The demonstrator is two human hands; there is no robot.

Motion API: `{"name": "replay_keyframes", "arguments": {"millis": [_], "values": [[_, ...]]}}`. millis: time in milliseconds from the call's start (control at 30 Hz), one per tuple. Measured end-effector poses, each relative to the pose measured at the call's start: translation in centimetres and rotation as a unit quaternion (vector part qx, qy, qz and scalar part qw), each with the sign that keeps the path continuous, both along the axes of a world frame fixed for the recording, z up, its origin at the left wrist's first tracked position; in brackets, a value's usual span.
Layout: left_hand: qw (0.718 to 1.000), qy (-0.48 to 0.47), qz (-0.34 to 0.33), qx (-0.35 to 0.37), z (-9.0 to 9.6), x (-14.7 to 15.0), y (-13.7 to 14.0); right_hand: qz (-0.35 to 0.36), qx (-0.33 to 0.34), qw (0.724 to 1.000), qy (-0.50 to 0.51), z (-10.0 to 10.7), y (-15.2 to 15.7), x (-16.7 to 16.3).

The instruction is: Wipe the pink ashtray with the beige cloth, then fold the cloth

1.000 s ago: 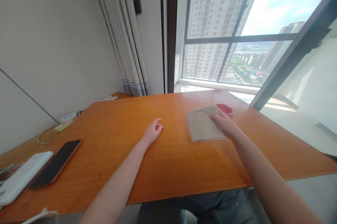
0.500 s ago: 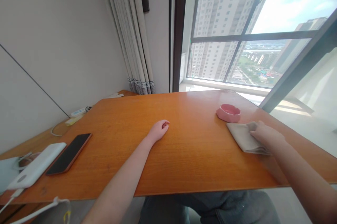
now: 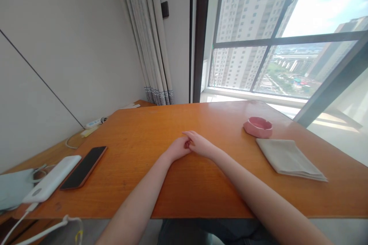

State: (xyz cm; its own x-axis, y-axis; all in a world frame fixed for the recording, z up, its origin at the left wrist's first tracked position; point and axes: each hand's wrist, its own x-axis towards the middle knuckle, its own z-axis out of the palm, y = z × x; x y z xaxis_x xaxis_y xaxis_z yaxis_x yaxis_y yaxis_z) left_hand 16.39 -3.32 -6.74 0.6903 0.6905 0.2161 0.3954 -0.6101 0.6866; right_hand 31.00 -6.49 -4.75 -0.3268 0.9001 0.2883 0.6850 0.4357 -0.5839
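Note:
My left hand [image 3: 177, 150] rests on the wooden table, its fingers curled and holding no object that I can see. Against it lies my right hand [image 3: 200, 145], with fingers pressed together over the left hand's fingertips. Where the two meet, some fingers are hidden. To the right of both hands, a folded beige cloth [image 3: 289, 158] lies flat on the tabletop, untouched. Just behind the cloth stands a pink ashtray [image 3: 258, 127] with a notched rim.
The wooden table [image 3: 138, 134] reaches toward a large window [image 3: 244, 64]. At left lie a black-screened phone [image 3: 84, 167], a white power bank [image 3: 53, 178] with a cable, and a power strip [image 3: 94, 123] by the wall. A grey curtain [image 3: 149, 38] hangs beyond.
My right hand has let go of the cloth and moved left to meet my left hand. The cloth now lies flat, its near right corner spread out. The view has shifted slightly.

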Motion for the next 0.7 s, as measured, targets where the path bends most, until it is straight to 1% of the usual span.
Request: {"name": "replay_keyframes", "arguments": {"millis": [33, 100, 167, 267, 400, 567, 700], "values": [[1.0, 0.006, 0.001, 0.005, 0.0, 0.1, -0.1, 0.004, -0.013, 1.0, 0.009, -0.6, 0.4, -1.0], [0.999, 0.029, 0.011, 0.01, 0.0, 0.2, -0.2, -0.016, -0.022, 0.999, 0.043, -1.8, 0.9, -2.2], [0.998, 0.056, 0.017, 0.016, 0.0, 0.3, -0.2, -0.036, -0.021, 0.995, 0.09, -2.8, 1.3, -2.3], [0.996, 0.075, 0.021, 0.035, -0.1, 0.6, -0.4, -0.037, -0.02, 0.991, 0.129, -3.7, 1.4, -1.8], [0.997, 0.072, 0.016, 0.04, 0.2, 0.7, -0.7, -0.034, -0.029, 0.99, 0.136, -3.6, 1.1, -1.4], [0.997, 0.068, 0.014, 0.039, 0.5, 0.6, -1.0, -0.017, -0.068, 0.986, 0.149, -2.9, 0.9, -1.2], [0.997, 0.055, 0.014, 0.049, 0.5, 0.7, -1.1, -0.019, -0.074, 0.985, 0.153, -2.5, 0.6, -1.1]]}}
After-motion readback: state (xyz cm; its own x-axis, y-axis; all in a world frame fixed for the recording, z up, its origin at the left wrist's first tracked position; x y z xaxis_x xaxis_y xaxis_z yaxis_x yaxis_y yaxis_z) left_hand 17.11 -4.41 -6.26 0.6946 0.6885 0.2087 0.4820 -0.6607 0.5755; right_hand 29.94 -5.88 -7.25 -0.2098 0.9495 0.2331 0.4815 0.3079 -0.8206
